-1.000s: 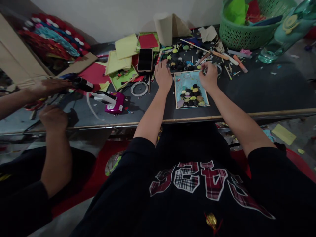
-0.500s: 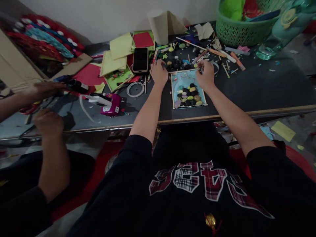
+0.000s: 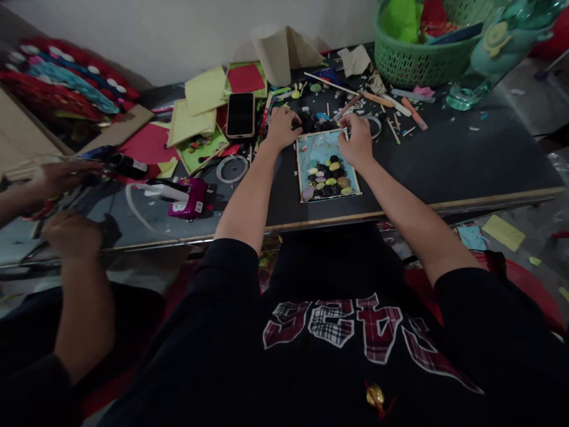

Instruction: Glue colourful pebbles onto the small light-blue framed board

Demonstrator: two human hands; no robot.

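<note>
A blue picture panel [image 3: 326, 155] with thin wooden edges lies on the dark table, its lower half covered with black, yellow and brown pebbles [image 3: 331, 178]. My left hand [image 3: 283, 128] is at the panel's upper left corner, fingers curled by a pile of dark pebbles [image 3: 316, 121]; whether it grips one is hidden. At the upper right edge is my right hand [image 3: 357, 140], its thumb and forefinger pinched close together over the frame. What lies between those fingertips is too small to make out.
Left of my hands are a phone [image 3: 240, 115], a tape roll [image 3: 232, 169], yellow cards [image 3: 205, 89] and a purple power block [image 3: 189, 198]. A green basket [image 3: 422, 62] and bottle [image 3: 484, 65] stand back right. Another person's hands [image 3: 73, 234] are far left.
The view has shifted, moving the scene leftward. My left hand has come nearer the panel's upper left corner, its fingers bent toward the pebbles. My right hand has stayed near the upper right edge.
</note>
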